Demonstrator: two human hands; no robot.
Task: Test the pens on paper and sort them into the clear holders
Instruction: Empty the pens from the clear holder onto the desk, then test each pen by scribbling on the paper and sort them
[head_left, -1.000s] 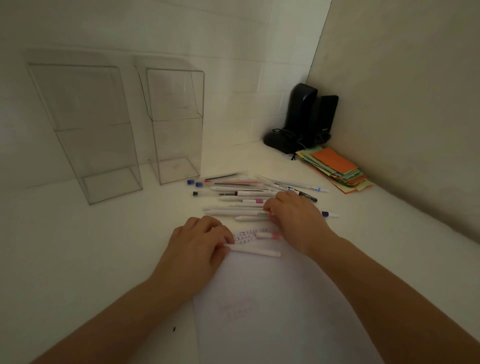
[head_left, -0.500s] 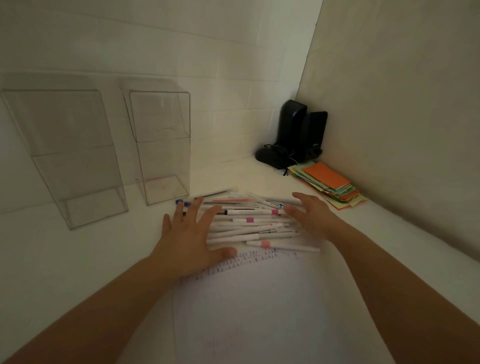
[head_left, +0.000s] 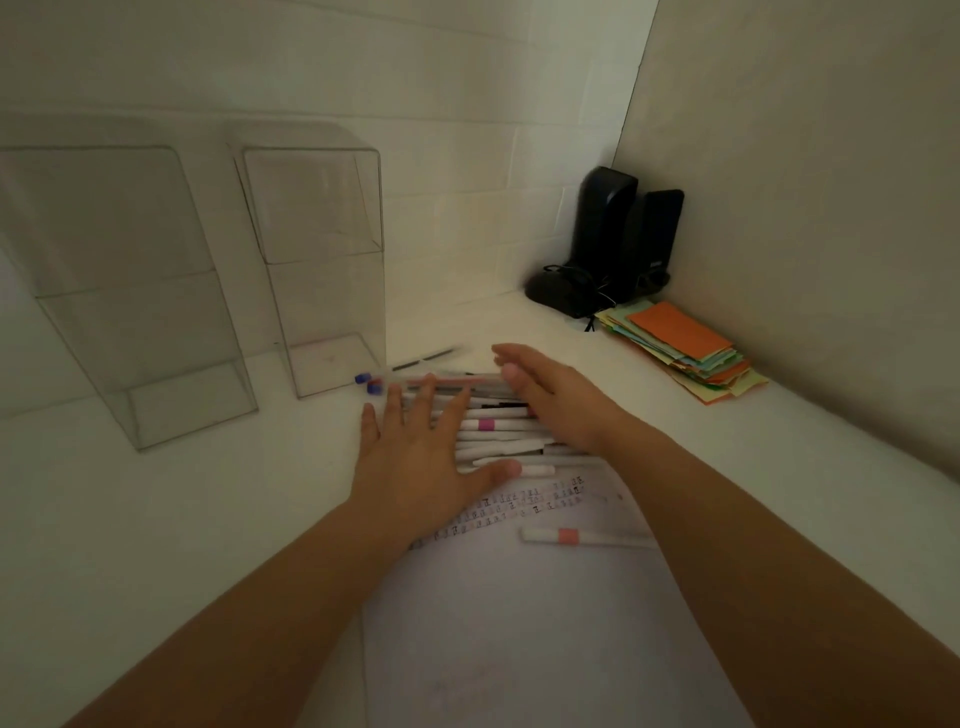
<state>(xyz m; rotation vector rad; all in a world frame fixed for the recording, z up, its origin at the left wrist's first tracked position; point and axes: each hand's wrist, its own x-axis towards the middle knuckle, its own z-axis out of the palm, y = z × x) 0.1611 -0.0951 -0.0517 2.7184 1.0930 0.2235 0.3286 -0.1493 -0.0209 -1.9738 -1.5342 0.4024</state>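
Note:
Several white pens (head_left: 501, 431) lie side by side in a tight pile on the white desk. My left hand (head_left: 415, 457) lies flat on the pile's left end, fingers spread. My right hand (head_left: 553, 397) presses against the pile's right end, fingers straight. One pen with a pink band (head_left: 576, 536) lies apart on the sheet of paper (head_left: 519, 623), which carries rows of small test marks near its top. Two tall clear holders stand at the back left: a large one (head_left: 130, 291) and a narrower one (head_left: 324, 260). Both look empty.
Two black speakers (head_left: 618, 244) stand in the far corner. A stack of coloured paper slips (head_left: 685, 348) lies to their right along the beige side wall. A tiled wall rises behind the holders.
Both hands have pushed inward, squeezing the pens into a tighter pile. The pink-banded pen now lies apart on the paper. The view has shifted slightly.

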